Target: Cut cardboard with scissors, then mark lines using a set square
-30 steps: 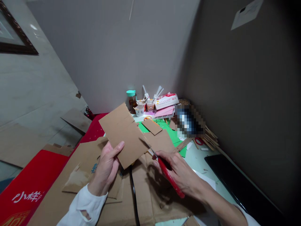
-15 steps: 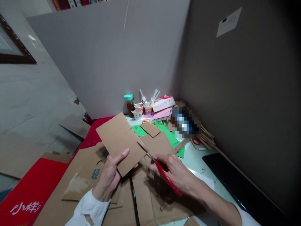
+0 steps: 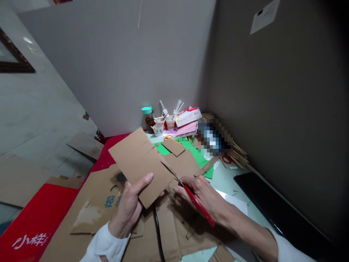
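Note:
My left hand holds up a flat brown cardboard piece by its lower edge, thumb on its front face. My right hand grips red-handled scissors; their thin blades point up and left and meet the cardboard piece's right edge. Both hands hover over larger cardboard sheets lying on the table.
A black cable runs between my arms. Green paper, a small cardboard scrap, paper cups, a teal-lidded jar and a tissue box crowd the far corner. A black slab lies at right, red packaging at left.
The cardboard piece has turned slightly and sunk lower in my left hand, and the scissors have stayed at its right edge. The camera view has shifted a little.

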`<action>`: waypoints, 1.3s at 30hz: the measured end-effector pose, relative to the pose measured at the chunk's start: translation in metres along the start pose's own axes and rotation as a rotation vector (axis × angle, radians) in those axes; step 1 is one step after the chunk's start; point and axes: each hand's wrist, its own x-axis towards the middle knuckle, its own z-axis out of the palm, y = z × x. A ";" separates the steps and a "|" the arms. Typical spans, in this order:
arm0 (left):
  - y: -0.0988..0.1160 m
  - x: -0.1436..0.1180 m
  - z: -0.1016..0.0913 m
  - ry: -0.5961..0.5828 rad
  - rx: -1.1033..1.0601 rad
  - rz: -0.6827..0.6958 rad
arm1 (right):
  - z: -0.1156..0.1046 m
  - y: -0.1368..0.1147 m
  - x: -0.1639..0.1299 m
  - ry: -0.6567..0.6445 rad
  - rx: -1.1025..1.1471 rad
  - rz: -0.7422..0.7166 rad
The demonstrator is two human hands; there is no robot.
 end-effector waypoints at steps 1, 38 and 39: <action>0.000 0.000 0.000 0.001 -0.001 -0.001 | 0.001 0.000 0.000 0.005 0.001 0.002; -0.008 -0.025 0.012 -0.070 0.040 -0.061 | -0.021 -0.012 -0.001 0.026 0.089 0.035; -0.008 -0.024 0.012 -0.068 0.035 -0.065 | -0.020 -0.011 -0.001 0.030 0.097 0.037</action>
